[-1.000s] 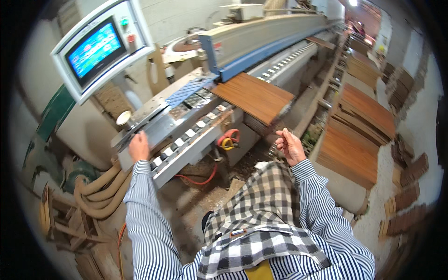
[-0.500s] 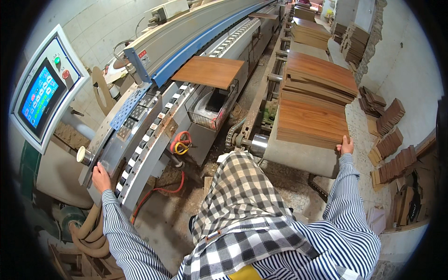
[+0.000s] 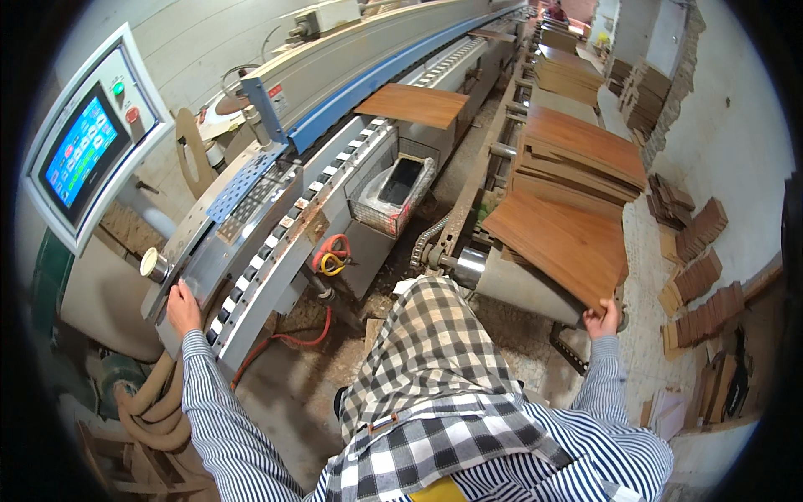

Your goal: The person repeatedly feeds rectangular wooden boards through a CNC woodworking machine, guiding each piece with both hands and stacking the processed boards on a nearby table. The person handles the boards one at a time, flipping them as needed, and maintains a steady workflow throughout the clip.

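My left hand [image 3: 182,308] grips the metal edge of the long machine's infeed guide [image 3: 201,280], beside a small round knob [image 3: 152,263]. My right hand [image 3: 600,318] holds the near corner of a wood-grain board [image 3: 552,243], which lies askew over the front stack on the roller conveyor [image 3: 473,263]. Another wood-grain board [image 3: 418,105] rests on the machine's track, just past the row of small black-and-white rollers [image 3: 276,234].
A touchscreen control panel [image 3: 88,146] stands at left. Below the track are a wire basket [image 3: 376,209], a coiled red-and-yellow hose [image 3: 332,255] and floor hoses [image 3: 150,406]. More board stacks [image 3: 569,75] line the conveyor; offcut piles [image 3: 703,301] lean along the right wall. A person [image 3: 559,12] is far back.
The board on the machine has travelled farther away along the track. My right hand has taken hold of the conveyor stack's top board and drawn it toward me, turning it askew.
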The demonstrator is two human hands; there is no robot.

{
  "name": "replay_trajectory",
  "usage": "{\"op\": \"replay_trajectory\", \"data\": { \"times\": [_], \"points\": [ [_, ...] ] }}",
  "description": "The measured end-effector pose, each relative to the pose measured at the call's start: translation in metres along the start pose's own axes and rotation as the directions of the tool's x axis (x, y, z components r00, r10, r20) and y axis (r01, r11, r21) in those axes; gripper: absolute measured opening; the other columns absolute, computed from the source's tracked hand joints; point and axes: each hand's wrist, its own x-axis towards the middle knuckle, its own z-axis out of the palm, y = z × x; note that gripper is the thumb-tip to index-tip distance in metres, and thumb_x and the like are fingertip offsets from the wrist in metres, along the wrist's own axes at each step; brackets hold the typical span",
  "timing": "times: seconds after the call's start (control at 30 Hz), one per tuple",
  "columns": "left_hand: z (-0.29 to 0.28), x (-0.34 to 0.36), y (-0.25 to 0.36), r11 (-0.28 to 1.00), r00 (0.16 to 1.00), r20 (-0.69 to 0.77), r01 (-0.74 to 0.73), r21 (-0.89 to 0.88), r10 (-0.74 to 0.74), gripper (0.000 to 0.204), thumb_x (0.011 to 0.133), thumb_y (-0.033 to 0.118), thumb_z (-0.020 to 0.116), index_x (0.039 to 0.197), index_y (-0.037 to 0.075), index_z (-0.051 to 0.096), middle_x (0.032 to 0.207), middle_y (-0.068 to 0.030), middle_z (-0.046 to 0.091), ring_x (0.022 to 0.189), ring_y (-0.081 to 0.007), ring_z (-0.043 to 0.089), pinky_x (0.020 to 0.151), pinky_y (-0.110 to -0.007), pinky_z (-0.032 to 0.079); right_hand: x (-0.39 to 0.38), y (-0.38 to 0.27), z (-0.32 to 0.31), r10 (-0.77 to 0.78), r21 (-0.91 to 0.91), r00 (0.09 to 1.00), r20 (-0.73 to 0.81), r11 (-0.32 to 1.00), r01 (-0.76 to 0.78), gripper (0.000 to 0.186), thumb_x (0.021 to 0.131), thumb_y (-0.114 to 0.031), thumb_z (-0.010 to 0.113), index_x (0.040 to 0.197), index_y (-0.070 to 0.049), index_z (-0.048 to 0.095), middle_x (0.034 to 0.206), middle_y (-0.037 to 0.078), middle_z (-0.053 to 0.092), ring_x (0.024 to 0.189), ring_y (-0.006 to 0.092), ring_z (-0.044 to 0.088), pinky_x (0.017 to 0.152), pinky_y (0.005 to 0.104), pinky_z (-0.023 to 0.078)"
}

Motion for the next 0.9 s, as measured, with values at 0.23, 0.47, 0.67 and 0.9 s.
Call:
{"op": "replay_trajectory", "data": {
  "times": [0.23, 0.47, 0.67, 0.9],
  "points": [
    [0.014, 0.004, -0.007, 0.999, 1.000, 0.019, 0.006, -0.045, -0.005, 0.039, 0.089, 0.036, 0.042, 0.071, 0.002, 0.052, 0.076, -0.0211, 0.057, 0.072, -0.0381, 0.054, 0.064, -0.048, 0.040, -0.061, 0.024, 0.048, 0.000, -0.111, 0.925, 0.379, 0.993, 0.045, 0.056, 0.072, -0.002, 0.062, 0.123, 0.001, 0.039, 0.118, 0.011, 0.051, 0.110, 0.0267, 0.049, 0.095, 0.0399, 0.039],
    [-0.007, -0.002, 0.014, 0.999, 0.999, 0.021, 0.050, 0.009, -0.050, 0.037, 0.089, 0.032, 0.042, 0.073, 0.000, 0.053, 0.079, -0.0215, 0.058, 0.077, -0.0383, 0.056, 0.068, -0.047, 0.042, -0.089, 0.049, 0.131, 0.084, -0.112, 0.799, 0.596, 0.993, -0.021, 0.055, 0.068, 0.001, 0.060, 0.121, 0.000, 0.043, 0.114, 0.011, 0.054, 0.106, 0.0266, 0.052, 0.093, 0.0390, 0.041],
    [-0.011, -0.003, 0.019, 0.999, 0.999, 0.008, 0.036, 0.014, -0.036, 0.035, 0.089, 0.030, 0.044, 0.073, 0.001, 0.054, 0.079, -0.0203, 0.059, 0.075, -0.0375, 0.056, 0.067, -0.047, 0.043, -0.165, 0.102, 0.262, 0.343, -0.256, 0.638, 0.689, 0.939, -0.227, 0.051, 0.068, 0.000, 0.061, 0.117, 0.001, 0.046, 0.108, 0.011, 0.057, 0.100, 0.0238, 0.055, 0.090, 0.0382, 0.043],
    [-0.013, -0.005, 0.017, 0.998, 0.998, 0.009, 0.062, -0.005, -0.062, 0.036, 0.088, 0.032, 0.045, 0.070, 0.001, 0.053, 0.076, -0.0193, 0.059, 0.073, -0.0371, 0.057, 0.066, -0.047, 0.042, -0.256, 0.167, 0.351, 0.532, -0.446, 0.356, 0.768, 0.844, -0.297, 0.042, 0.078, -0.011, 0.065, 0.114, 0.001, 0.047, 0.099, 0.008, 0.058, 0.091, 0.0167, 0.058, 0.081, 0.0304, 0.049]
  ]
}}
